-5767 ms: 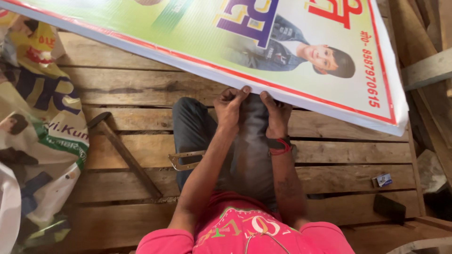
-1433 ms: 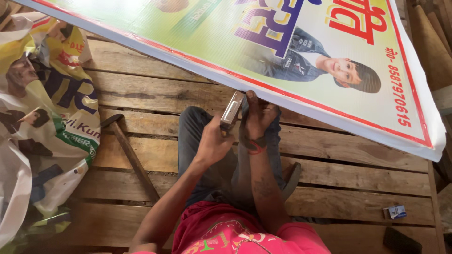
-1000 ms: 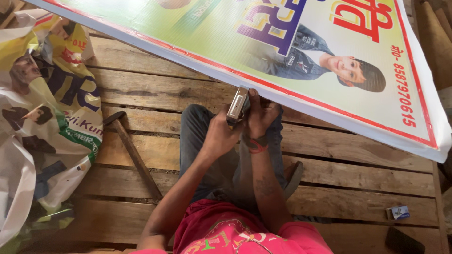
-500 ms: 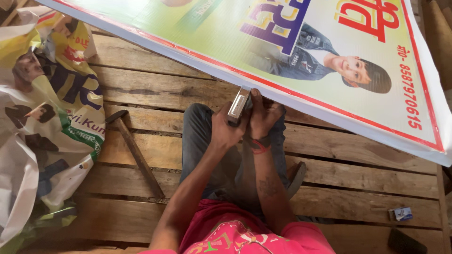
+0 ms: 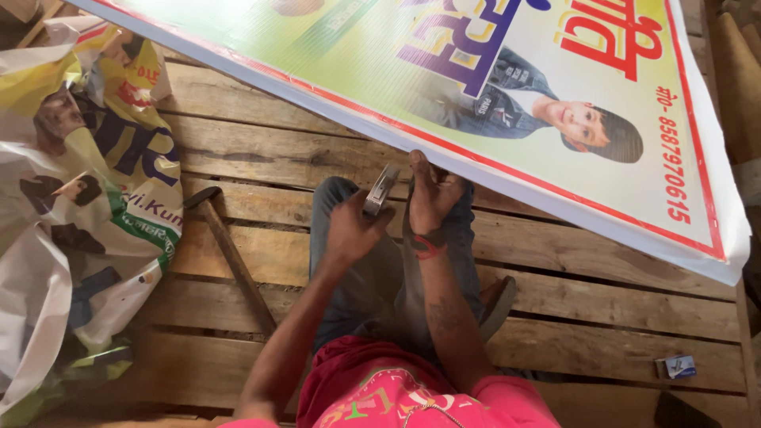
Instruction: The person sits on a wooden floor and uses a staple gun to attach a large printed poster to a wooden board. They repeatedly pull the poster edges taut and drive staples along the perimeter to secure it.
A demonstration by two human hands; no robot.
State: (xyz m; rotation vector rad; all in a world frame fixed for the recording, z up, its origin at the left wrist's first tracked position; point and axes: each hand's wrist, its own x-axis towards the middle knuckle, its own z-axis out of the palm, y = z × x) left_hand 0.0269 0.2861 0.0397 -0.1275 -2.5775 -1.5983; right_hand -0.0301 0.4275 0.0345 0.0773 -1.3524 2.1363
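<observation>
A large printed banner board [image 5: 491,95] with a red border leans over my knees, its lower edge running from upper left to lower right. My left hand [image 5: 353,226] grips a small metal stapler [image 5: 380,190] and holds its nose up against that lower edge. My right hand [image 5: 432,194] presses on the same edge just to the right of the stapler, fingers up against the board, a red band on its wrist. Both arms reach forward over my grey trousers.
A hammer [image 5: 230,254] with a wooden handle lies on the plank floor [image 5: 238,150] to my left. Crumpled printed banner sheets [image 5: 79,198] are heaped at the far left. A small box [image 5: 675,366] lies at the lower right, a sandal [image 5: 495,305] by my right leg.
Nearly six seconds ago both hands were empty on the board's edge. Since then my left hand has taken up the stapler and brought it to the edge; in the last second it has hardly shifted.
</observation>
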